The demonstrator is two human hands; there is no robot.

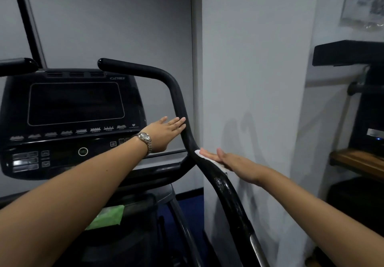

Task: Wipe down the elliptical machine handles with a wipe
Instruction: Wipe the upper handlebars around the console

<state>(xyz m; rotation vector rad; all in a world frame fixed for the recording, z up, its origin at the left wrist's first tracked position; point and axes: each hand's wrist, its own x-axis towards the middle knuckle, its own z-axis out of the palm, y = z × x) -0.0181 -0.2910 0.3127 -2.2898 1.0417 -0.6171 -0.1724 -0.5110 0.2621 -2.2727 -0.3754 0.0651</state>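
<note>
Two bare arms (83,183) reach out toward the black handle (176,92) on the right side of the machine. The right hand (230,163) lies flat with straight fingers and presses a white wipe (199,152) onto the handle, just below a bend. It does not curl round the wipe. The left hand (166,131), with a watch (144,137) on its wrist, is flat too. Its fingertips touch the handle higher up, and it holds nothing. Below the right hand the handle looks shiny and wet, so I think that part is done and the top part is left. The other handle (18,64) sits far to the left, past the dark screen (74,104). A green pack (108,217) rests low on the machine. The wipe could slip off and fall, because it is only pressed, not held. A flat hand also rubs just one side, so the back of the handle, near the wall (249,59), may not get clean. The handle might swing away too, since no hand grips it.
</note>
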